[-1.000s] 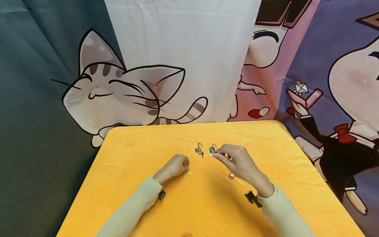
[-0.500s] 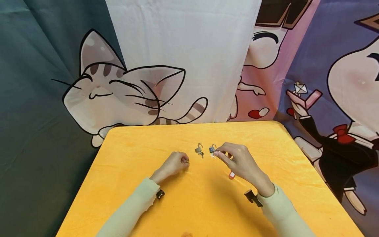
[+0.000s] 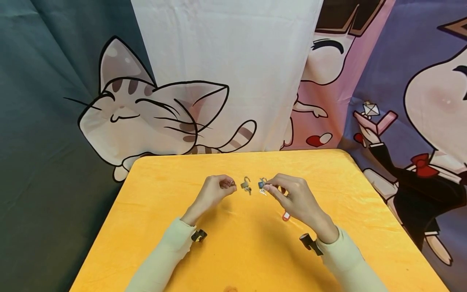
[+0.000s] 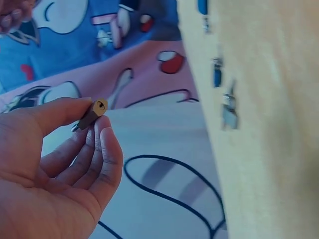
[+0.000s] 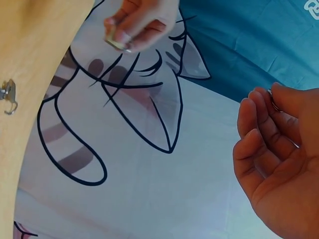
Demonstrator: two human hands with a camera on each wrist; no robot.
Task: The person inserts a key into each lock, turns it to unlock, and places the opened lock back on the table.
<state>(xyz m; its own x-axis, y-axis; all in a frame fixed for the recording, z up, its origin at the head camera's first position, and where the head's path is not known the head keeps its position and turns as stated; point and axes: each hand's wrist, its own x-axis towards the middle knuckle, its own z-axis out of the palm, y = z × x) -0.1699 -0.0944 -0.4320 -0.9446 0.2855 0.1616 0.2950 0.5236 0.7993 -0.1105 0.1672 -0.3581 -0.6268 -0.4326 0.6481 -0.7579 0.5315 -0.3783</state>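
Note:
My left hand (image 3: pixel 214 190) pinches a small brass-coloured padlock (image 4: pixel 94 113) between thumb and fingertips, its keyhole facing the left wrist camera. Further right, my right hand (image 3: pixel 296 196) pinches a thin, shiny metal piece (image 5: pixel 272 101), mostly hidden by the fingers; its kind is unclear. Between the hands, an unlocked brass-grey padlock (image 3: pixel 244 185) lies on the table with keys beside it. A blue padlock (image 3: pixel 261 185), its shackle also open, lies just left of my right fingertips with silver keys (image 3: pixel 263 192) below it.
A red-and-white tag (image 3: pixel 286 216) lies under my right hand. The yellow cloth-covered table (image 3: pixel 233 251) ends at a cartoon-printed curtain (image 3: pixel 233 81). In the left wrist view, another blue item (image 4: pixel 203 6) is cut off at the top edge.
My left hand has lifted and moved away from me with the padlock, to beside the brass-grey padlock. My right hand has barely shifted and still pinches the metal piece.

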